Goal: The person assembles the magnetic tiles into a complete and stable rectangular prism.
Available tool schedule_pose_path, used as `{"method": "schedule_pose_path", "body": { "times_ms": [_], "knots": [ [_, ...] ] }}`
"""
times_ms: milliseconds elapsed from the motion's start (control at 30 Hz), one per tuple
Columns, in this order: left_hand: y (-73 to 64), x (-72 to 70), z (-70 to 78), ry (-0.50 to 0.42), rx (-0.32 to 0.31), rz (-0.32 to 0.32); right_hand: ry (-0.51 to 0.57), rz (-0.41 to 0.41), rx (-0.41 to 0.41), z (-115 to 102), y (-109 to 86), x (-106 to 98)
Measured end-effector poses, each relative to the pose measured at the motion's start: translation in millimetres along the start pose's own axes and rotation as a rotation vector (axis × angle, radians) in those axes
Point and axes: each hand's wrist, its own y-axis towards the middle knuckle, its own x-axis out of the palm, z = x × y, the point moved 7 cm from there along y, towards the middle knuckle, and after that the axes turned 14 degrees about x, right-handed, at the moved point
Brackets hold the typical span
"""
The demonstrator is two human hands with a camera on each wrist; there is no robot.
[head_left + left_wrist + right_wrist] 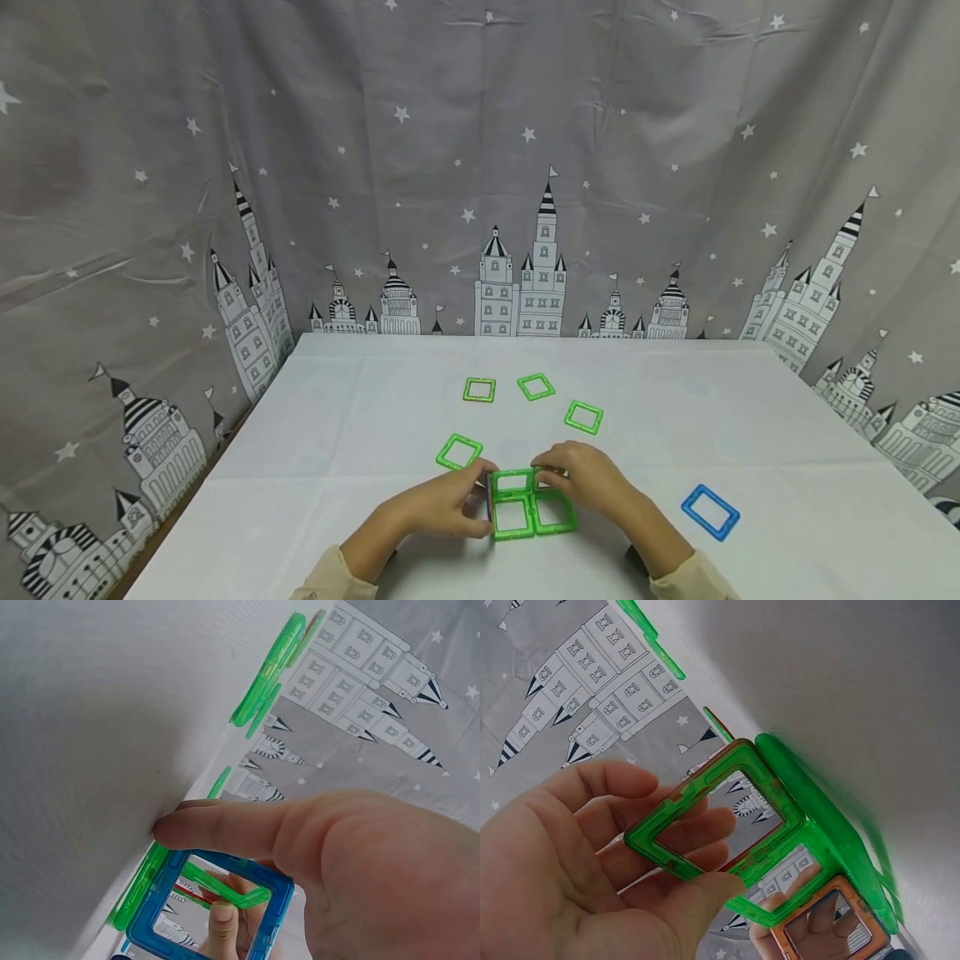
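Note:
Magnetic square tile frames form a small build in the head view, with two green tiles (514, 534) flat side by side and a green tile (513, 473) upright behind the left one. At the left side stands another tile, blue (282, 900) on the face toward my left hand and orange (784, 939) inside. My left hand (446, 504) rests against this side, thumb stretched down to the table, another fingertip at the far top corner. With thumb and fingers my right hand (588, 477) pinches a green tile (669, 862), at the back right of the build.
Several loose green tiles lie farther back: one (459, 451) beyond my left hand, others (480, 390) (583, 417) across the white table (360, 417). A blue tile (710, 512) lies right of my right arm. A grey castle-print curtain (450, 167) hangs behind.

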Motion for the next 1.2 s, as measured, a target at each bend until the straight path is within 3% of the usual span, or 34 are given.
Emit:
{"method": "schedule_pose_path", "body": {
  "times_ms": [300, 500, 633, 733, 900, 1000, 1200],
  "knots": [
    [1.7, 0.3, 0.5, -0.016, 0.013, 0.009, 0.057, -0.086, 0.126, 14, 2.4, -11],
    [1.1, 0.0, -1.8, -0.004, 0.012, 0.017, 0.054, -0.091, 0.17, 29, -3.5, -21],
    [2.6, 0.9, -1.2, -0.017, 0.025, 0.018, 0.062, -0.075, 0.253, 57, -20.2, -32],
    [4.0, 0.9, 0.2, -0.017, 0.033, 0.016, 0.038, -0.075, 0.382, 89, -39.7, -43],
    [1.6, -1.4, 0.7, -0.018, 0.024, 0.016, -0.099, -0.207, 0.596, 137, -72.2, -54],
    [-0.2, -2.6, 0.6, -0.012, 0.024, 0.017, -0.17, -0.283, 0.645, 153, -84.0, -54],
    [-0.8, -1.0, -0.9, -0.023, 0.034, 0.013, -0.2, -0.341, 0.691, 167, -92.5, -44]
  ]
}}
